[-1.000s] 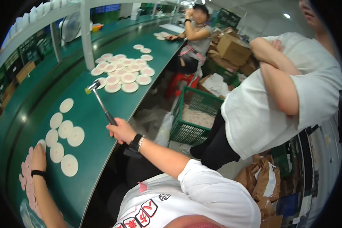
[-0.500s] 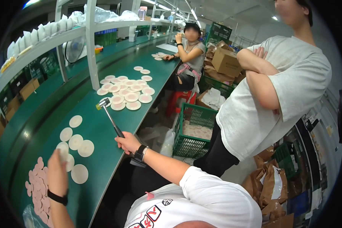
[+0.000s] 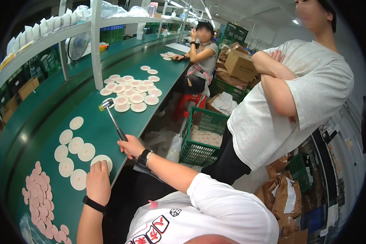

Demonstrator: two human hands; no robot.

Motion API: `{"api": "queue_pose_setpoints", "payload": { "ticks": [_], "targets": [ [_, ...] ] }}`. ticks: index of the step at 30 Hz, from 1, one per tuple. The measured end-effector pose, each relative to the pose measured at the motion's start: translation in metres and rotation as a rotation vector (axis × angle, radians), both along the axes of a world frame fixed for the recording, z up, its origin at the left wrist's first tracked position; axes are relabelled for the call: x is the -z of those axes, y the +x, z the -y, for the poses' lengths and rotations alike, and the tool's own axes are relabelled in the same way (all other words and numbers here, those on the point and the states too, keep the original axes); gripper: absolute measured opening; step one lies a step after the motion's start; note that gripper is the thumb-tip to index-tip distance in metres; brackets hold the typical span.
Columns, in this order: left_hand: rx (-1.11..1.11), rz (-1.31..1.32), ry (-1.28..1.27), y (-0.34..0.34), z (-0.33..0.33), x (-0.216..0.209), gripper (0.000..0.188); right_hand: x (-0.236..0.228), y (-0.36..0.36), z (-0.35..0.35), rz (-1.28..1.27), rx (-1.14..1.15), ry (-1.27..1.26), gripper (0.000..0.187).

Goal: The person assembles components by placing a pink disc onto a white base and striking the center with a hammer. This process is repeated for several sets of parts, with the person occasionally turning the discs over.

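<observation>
My right hand (image 3: 130,147) is closed round the dark handle of a hammer (image 3: 114,121). Its metal head, with a yellowish tip on one face, is raised over the green bench. By the bench's near edge, my left hand (image 3: 98,181) has its fingertips on a round cream disc (image 3: 102,161); the thumb is hard to see. Left of that hand, several more cream discs (image 3: 75,145) lie flat, some touching. Farther left spreads a heap of small pink discs (image 3: 39,194). Past the hammer head, cream discs with pink centres (image 3: 128,94) overlap in a loose pile.
A metal shelf post (image 3: 96,49) rises from the green bench (image 3: 122,65). A person in a grey shirt (image 3: 288,101) stands at the right with arms folded; another person (image 3: 201,55) sits farther along the bench. Green crates (image 3: 203,138) and brown bags (image 3: 286,195) occupy the floor.
My left hand has moved right, from beside the pink heap to the bench edge, where a cream disc now shows under its fingers. The hammer stays raised in my right hand.
</observation>
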State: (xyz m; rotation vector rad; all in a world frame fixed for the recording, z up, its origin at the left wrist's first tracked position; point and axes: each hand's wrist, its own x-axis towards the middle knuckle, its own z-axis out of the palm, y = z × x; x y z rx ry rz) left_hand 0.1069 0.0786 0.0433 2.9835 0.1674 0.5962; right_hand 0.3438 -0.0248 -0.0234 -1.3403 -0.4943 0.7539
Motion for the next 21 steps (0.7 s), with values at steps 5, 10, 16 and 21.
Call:
{"api": "queue_pose_setpoints", "payload": {
  "ticks": [5, 10, 16, 21],
  "targets": [
    [-0.065, -0.12, 0.085, -0.001, -0.008, 0.023, 0.037, -0.002, -0.006, 0.0, 0.012, -0.015, -0.047, 0.018],
    [-0.073, -0.133, 0.017, -0.008, -0.011, 0.034, 0.035, -0.001, -0.016, -0.002, 0.003, -0.022, -0.065, 0.019],
    [-0.015, -0.083, -0.024, -0.007, -0.017, 0.039, 0.018, -0.013, -0.016, 0.001, 0.012, 0.087, -0.193, 0.028],
    [-0.009, -0.04, -0.071, -0.002, -0.007, 0.029, 0.016, -0.013, -0.019, 0.018, 0.005, 0.181, -0.019, 0.033]
  ]
}}
